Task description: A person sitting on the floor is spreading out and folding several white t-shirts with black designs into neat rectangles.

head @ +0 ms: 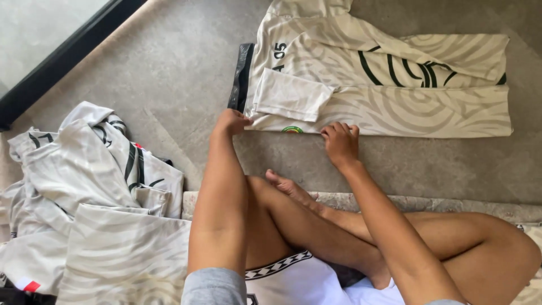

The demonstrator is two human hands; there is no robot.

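A cream shirt (395,96) with pale swirl patterning and black curved stripes lies partly folded on the grey carpet (169,73) ahead of me. One short sleeve (291,95) is folded in over its body. My left hand (231,121) pinches the shirt's near left corner beside its black collar edge. My right hand (340,141) presses knuckles-down on the shirt's near edge, just right of a small green and yellow badge (292,130). My crossed bare legs (316,226) sit below the hands.
A loose heap of similar cream shirts (90,197) lies at my left, one of them folded on top. A black-framed glass panel (62,51) runs along the far left. A patterned rug edge (451,202) lies under my legs.
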